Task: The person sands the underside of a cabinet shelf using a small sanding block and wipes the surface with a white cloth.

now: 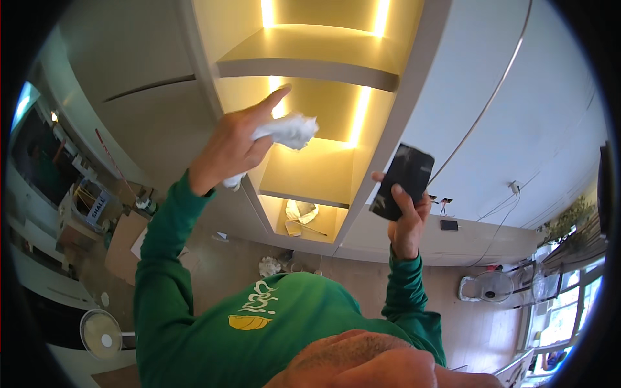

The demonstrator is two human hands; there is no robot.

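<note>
Cloth [296, 131], white and crumpled, is in the left hand [234, 143], to the left of centre. I record it as gripped between thumb and fingers, with one finger extended toward the lit shelving unit [307, 68]; I cannot tell whether that fingertip touches anything. To the right, the right hand [413, 216] grasps a flat black rectangular piece [406, 176] with pale smudges, thumb across its face. I cannot determine its exact kind. Both hands are raised and well apart; green sleeves [169, 226] cover both arms.

Beyond the hands, the unit's compartments carry vertical light strips [360, 118]. Its lowest compartment holds a pale, crumpled bag-like item [300, 215]. A thin cable [484, 111] crosses the white wall [550, 97] on the right. On the floor [462, 323] I note crumpled white material [269, 266] near the unit and, farther left, brown cardboard [124, 249].
</note>
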